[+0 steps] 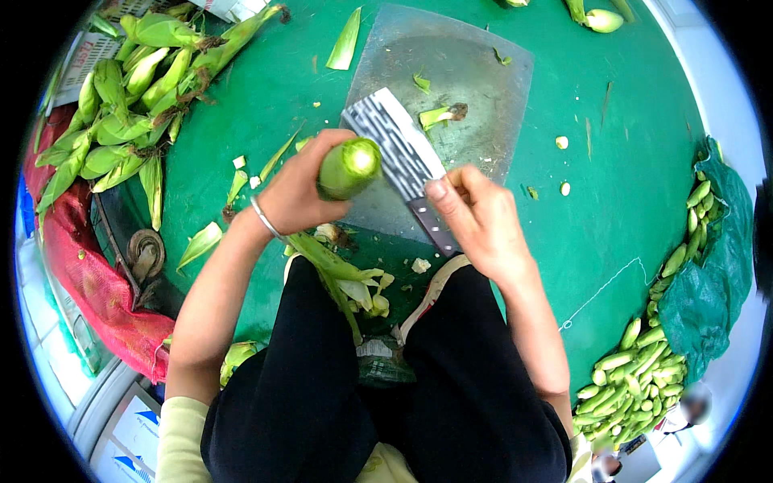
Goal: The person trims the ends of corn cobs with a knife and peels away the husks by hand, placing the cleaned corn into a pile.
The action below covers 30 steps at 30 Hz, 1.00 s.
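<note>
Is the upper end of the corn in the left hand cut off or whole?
Cut off, it appears: the corn in the left hand shows a pale, round end ringed with green.

Ear of corn [349,171] shows end-on; its far end is out of sight. Left hand [298,189] has some fingers partly hidden behind the ear. Right hand [483,221] covers part of the knife [394,133] handle; fingertips beneath cannot be made out. Blade blocks part of the board [491,80]. Trousers [298,386] hide most of both shoes [435,288]. Green bag [708,290] conceals some corn. Top edge cuts off a husked piece [517,2]. Person [694,406], lower right: small, blurred.
</note>
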{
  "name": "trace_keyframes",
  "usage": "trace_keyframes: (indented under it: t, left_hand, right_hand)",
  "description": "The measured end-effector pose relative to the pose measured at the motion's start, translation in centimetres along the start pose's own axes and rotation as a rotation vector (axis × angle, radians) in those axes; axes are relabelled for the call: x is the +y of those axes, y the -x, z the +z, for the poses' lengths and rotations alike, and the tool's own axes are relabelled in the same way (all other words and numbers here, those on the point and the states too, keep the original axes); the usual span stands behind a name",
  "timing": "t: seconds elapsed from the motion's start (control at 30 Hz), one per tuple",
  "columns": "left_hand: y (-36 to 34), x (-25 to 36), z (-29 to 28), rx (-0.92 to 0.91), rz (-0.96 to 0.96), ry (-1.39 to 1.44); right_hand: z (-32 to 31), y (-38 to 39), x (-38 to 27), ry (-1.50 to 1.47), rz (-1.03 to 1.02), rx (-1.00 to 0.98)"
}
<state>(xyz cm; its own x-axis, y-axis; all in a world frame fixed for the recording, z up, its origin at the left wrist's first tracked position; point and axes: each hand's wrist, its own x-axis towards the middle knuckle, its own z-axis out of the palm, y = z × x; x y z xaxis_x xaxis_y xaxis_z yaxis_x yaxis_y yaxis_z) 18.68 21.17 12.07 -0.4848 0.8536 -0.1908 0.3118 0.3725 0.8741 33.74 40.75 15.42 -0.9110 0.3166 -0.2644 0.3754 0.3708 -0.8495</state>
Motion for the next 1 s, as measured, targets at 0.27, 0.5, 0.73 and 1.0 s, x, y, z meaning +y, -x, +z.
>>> trace_keyframes:
  t: [0.27,0.5,0.73,1.0]
  left_hand:
    - [1.3,-0.3,1.2,0.151,0.24,-0.037]
    - [5.0,3.6,-2.7,0.258,-0.242,0.205]
    - [5.2,1.9,-3.4,0.531,-0.262,0.286]
    - [2.5,2.1,-0.5,0.521,-0.075,0.5]
  right_hand:
    - [1.5,-2.5,-5.1,-0.041,-0.318,-0.289]
    - [6.7,-4.2,-4.5,-0.813,-0.091,-0.382]
    - [10.7,-5.1,-5.5,-0.971,-0.089,-0.317]
    - [6.5,-3.1,-2.0,-0.699,-0.08,-0.104]
